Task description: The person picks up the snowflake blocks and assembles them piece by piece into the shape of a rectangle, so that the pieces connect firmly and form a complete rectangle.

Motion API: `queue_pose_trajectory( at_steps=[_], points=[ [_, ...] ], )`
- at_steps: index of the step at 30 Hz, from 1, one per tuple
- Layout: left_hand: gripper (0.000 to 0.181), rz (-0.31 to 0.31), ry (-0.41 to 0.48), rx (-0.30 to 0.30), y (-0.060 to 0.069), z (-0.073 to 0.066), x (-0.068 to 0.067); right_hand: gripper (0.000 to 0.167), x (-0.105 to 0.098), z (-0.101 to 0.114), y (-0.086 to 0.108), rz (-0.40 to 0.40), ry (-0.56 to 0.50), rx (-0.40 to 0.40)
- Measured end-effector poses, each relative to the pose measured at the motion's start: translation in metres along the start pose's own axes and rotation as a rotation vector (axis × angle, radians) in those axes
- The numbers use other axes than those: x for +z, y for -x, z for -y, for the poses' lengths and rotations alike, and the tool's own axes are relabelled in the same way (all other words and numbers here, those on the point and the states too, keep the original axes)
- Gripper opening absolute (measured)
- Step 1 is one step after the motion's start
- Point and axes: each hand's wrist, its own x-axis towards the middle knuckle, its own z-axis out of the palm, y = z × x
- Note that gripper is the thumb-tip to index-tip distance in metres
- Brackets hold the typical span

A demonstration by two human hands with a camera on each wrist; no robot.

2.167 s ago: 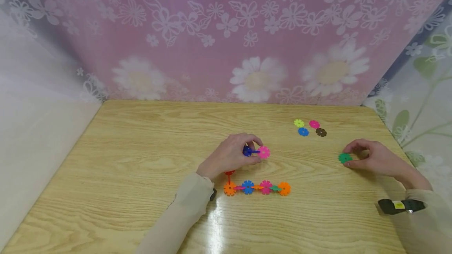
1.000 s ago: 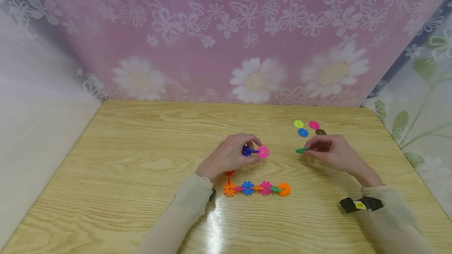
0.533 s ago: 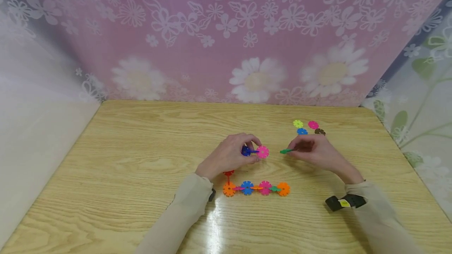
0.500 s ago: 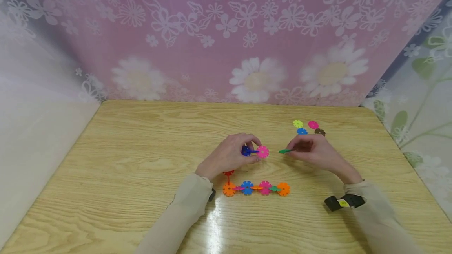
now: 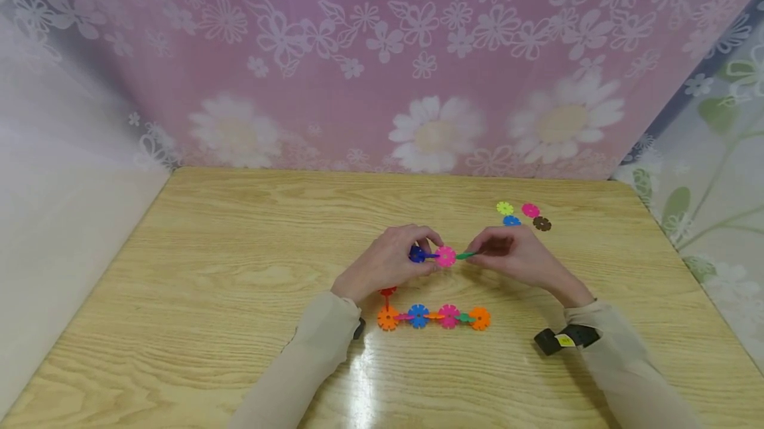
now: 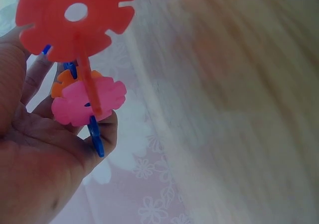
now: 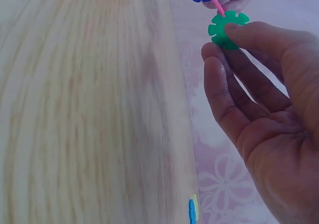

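My left hand grips the upper part of a chain of notched interlocking discs, around a dark blue disc. A pink disc sticks out past its fingertips. My right hand pinches a green disc between thumb and fingers. In the right wrist view the green disc's rim meets the edge-on pink disc; how deep the notches sit cannot be told. A red disc and further linked discs hang below the left palm. The left hand hides part of the chain in the head view.
The chain's lower row, with a blue disc and an orange end disc, lies nearer the front of the wooden table. Behind the right hand lie loose yellow, pink, blue and brown discs.
My right hand has carried the green disc leftward from the table's right side, turning it edge-on, up to the pink disc. My left hand has stayed almost still.
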Motion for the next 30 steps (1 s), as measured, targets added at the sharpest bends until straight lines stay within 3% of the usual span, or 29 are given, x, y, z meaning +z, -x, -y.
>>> queue_pose_trajectory(
  at_steps=[6,11,21,30],
  points=[
    [0.028,-0.001,0.017,0.017,-0.001,0.0,-0.001,0.013,0.002,0.001,-0.003,0.003,-0.008,-0.021],
    [0.015,-0.025,0.046,0.035,-0.001,0.002,-0.001,0.014,0.003,0.002,-0.004,-0.004,-0.012,-0.036],
    [0.007,-0.052,0.008,0.06,-0.001,0.003,-0.003,0.012,0.009,0.005,-0.005,-0.018,0.006,-0.013],
    [0.004,-0.023,0.031,0.043,-0.002,0.004,-0.003,0.011,0.016,0.005,-0.007,-0.07,0.035,0.004]
  ],
)
